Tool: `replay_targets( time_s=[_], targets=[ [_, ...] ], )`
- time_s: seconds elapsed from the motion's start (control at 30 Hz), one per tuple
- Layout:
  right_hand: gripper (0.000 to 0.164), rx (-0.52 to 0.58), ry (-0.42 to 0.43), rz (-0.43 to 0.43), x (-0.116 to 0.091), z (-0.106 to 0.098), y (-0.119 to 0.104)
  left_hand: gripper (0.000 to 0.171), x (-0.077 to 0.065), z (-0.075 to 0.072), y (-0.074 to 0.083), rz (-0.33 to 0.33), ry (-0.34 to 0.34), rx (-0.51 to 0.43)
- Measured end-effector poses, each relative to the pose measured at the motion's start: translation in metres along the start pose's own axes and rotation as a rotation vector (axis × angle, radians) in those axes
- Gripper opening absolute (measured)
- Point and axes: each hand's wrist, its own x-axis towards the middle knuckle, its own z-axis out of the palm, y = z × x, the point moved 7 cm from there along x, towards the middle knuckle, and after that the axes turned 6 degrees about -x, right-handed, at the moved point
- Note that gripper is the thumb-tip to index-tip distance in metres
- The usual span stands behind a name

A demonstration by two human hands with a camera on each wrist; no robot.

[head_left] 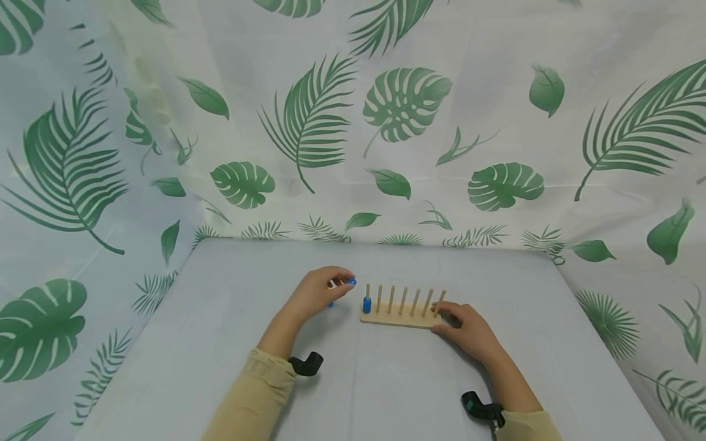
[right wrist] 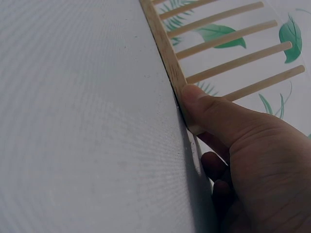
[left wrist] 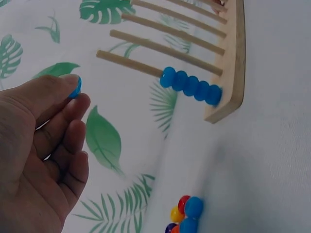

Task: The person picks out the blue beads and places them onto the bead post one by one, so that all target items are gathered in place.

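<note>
A wooden peg board (head_left: pixel 399 320) with a row of upright pegs sits on the table. Several blue beads (left wrist: pixel 190 86) are stacked at the bottom of its leftmost peg; the other pegs are bare. My left hand (head_left: pixel 315 295) pinches a blue bead (left wrist: pixel 76 87) between thumb and fingertip, just left of that peg and near the height of its top. At the board's right end, my right hand (head_left: pixel 467 327) grips the base, thumb (right wrist: pixel 194 94) on the near edge and fingers partly hidden behind it.
Loose beads in blue, red, yellow and other colours (left wrist: pixel 193 208) lie on the table left of the board, mostly hidden behind the left hand in the head view. A leaf-patterned curtain (head_left: pixel 331 202) borders the white table (head_left: pixel 209 343) at the back and sides.
</note>
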Motion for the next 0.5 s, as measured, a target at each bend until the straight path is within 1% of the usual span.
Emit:
replay_targets(
  time_s=[0.13,0.27,0.5],
  targets=[
    [0.053,-0.001,0.001,0.000,0.000,0.000,0.001,0.028,0.004,0.006,0.006,0.017,-0.010,0.000],
    [0.053,0.002,0.000,-0.003,0.000,0.000,0.001,0.026,0.007,0.012,0.010,0.029,-0.013,-0.013],
    [0.053,0.006,-0.004,-0.005,0.000,0.000,0.000,0.024,0.010,0.019,0.015,0.032,-0.020,-0.026]
  ],
)
